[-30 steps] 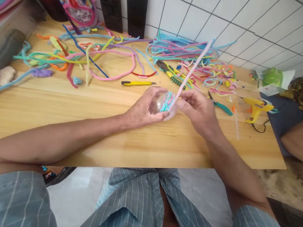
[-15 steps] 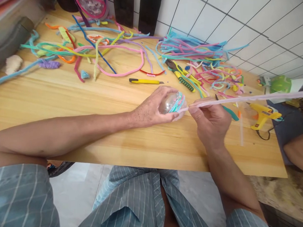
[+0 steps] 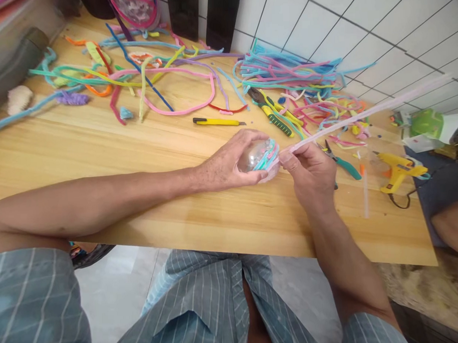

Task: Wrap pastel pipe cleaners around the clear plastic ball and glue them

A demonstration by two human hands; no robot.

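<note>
My left hand [image 3: 228, 164] is wrapped round a clear plastic ball [image 3: 254, 154] just above the table's near half. Turquoise, pink and pale strands band the ball's right side. Close to that side, my right hand [image 3: 310, 171] pinches a pale pink pipe cleaner [image 3: 343, 123] between thumb and fingers. One end of it meets the ball; the long free end slants up to the right, in front of the tiled wall. My palms and the ball's underside are hidden.
Loose pipe cleaners [image 3: 173, 71] and a thick bundle [image 3: 285, 69] lie along the back. A yellow utility knife [image 3: 220, 122], yellow-green pliers [image 3: 274, 117], teal-handled pliers [image 3: 347, 167] and a yellow glue gun [image 3: 400, 171] rest on the wooden table [image 3: 159, 219]. Another person's arm [image 3: 454, 228] shows at right.
My right hand has moved slightly left, closer to the ball. The pipe cleaner's free end has swung upward from nearly level to a slant. My left hand keeps its hold.
</note>
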